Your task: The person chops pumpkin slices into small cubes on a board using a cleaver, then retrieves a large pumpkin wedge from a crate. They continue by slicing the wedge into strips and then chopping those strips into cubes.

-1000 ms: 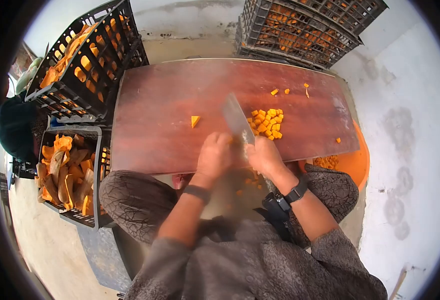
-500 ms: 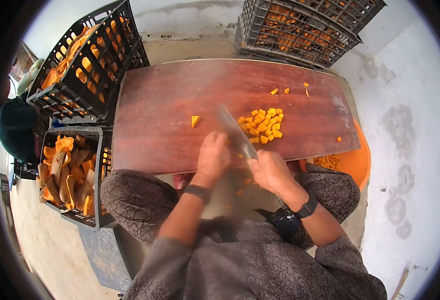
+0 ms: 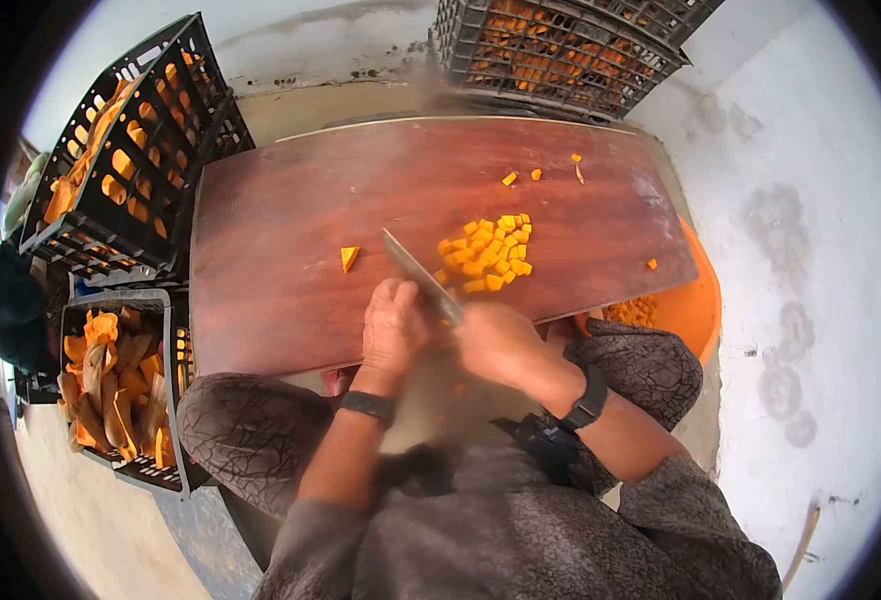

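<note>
A knife is in my right hand, its fingers wrapped round the handle near the board's front edge. The blade points up and left over the reddish-brown board. My left hand is closed just left of the blade; what it holds, if anything, is hidden. A pile of orange cubes lies right of the blade. One larger wedge-shaped orange piece rests to the left, and a few small bits lie toward the back right.
Black crates with orange pieces stand at the left and the back right. A lower crate holds orange pieces with peel. An orange basin with small orange pieces sits under the board's right end, beside a white wall.
The view has shifted, so the board and crates appear farther left. My right hand and the knife have moved closer to my left hand, and the blade lies at a flatter angle.
</note>
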`<state>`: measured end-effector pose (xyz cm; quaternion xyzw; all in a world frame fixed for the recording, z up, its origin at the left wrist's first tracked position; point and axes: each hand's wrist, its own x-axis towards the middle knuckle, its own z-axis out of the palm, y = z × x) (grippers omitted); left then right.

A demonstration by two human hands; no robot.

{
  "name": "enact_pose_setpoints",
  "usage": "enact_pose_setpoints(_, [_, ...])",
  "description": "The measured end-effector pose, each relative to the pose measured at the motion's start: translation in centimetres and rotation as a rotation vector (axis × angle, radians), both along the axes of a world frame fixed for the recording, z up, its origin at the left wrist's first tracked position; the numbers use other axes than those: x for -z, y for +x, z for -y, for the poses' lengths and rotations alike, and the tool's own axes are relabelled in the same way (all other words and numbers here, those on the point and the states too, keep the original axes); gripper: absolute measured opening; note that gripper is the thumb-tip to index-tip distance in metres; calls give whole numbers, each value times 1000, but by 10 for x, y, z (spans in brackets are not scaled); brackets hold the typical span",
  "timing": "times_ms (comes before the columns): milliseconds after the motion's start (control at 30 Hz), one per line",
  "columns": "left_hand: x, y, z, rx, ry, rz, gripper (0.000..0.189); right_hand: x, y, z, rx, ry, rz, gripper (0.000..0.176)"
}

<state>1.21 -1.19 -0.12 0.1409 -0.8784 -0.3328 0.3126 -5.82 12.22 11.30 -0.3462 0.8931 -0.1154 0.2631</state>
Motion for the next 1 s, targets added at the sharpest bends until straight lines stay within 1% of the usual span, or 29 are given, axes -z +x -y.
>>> enact_pose_setpoints(67, [1, 0, 0, 6, 39, 14, 20, 3, -1, 5, -11, 35, 29, 13])
enact_pose_setpoints(133, [6, -1, 2, 10, 37, 22, 21, 14, 1, 8, 4, -85, -34, 15])
enact_pose_setpoints(267, [1, -1, 1, 25, 17, 7, 22, 29, -1, 20, 40, -97, -52, 16])
enact_pose_setpoints(333, [6, 0, 1, 27, 17, 5, 21, 34, -3, 24, 143, -115, -14, 18])
enact_pose_setpoints(367, [8, 0, 1, 28, 22, 6, 20, 37, -7, 23, 140, -123, -17, 18])
enact_pose_setpoints(400, [8, 0, 2, 24, 14, 1, 20, 39, -13, 19, 250, -149, 107, 20])
enact_pose_setpoints(433, [7, 0, 2, 48, 8, -20, 21, 28, -17, 18, 358, -172, 234, 23])
enact_pose_setpoints(467, [6, 1, 3, 70, 1, -40, 23, 14, -22, 11, 437, -188, 476, 26])
enact_pose_setpoints(500, [4, 1, 3, 60, -8, -43, 23, 21, -24, 5, 424, -194, 475, 26])
enact_pose_setpoints(567, [0, 1, 1, 23, -9, -35, 23, 48, -27, -6, 300, -401, 88, 25])
enact_pose_setpoints(600, [0, 2, 0, 16, -13, -30, 23, 38, -26, -8, 316, -387, 124, 24])
enact_pose_setpoints(633, [-1, 2, 0, -25, -6, -77, 25, 21, -22, -9, 309, -391, 131, 24])
enact_pose_setpoints(667, [-2, 2, 3, -66, -1, -125, 27, 1, -16, -9, 337, -353, 231, 24])
enact_pose_setpoints(700, [-3, 2, 7, -72, -8, -121, 27, -9, -13, -11, 365, -314, 331, 24])
enact_pose_setpoints(733, [-5, 1, 13, -143, -63, -166, 28, -1, -13, -16, 270, -341, 279, 25])
enact_pose_setpoints(767, [-7, -1, 19, -215, -117, -215, 28, 2, -11, -18, 263, -348, 279, 25])
enact_pose_setpoints(800, [-12, -1, 25, -222, -124, -218, 28, 4, -9, -20, 242, -268, 324, 26])
enact_pose_setpoints(833, [-17, 1, 32, -284, -150, -173, 29, 6, -6, -21, 219, -186, 368, 26])
enact_pose_setpoints(867, [-20, 3, 37, -348, -176, -128, 30, 7, -3, -24, 186, -215, 382, 27])
enact_pose_setpoints(900, [-19, 3, 42, -358, -183, -128, 30, 12, -1, -27, 175, -219, 384, 27])
enact_pose_setpoints(967, [-10, 2, 50, -423, -138, -35, 27, 21, -2, -31, 141, -196, 343, 26])
enact_pose_setpoints(1000, [-5, 2, 55, -430, -142, -35, 27, 16, -3, -30, 134, -198, 345, 26])
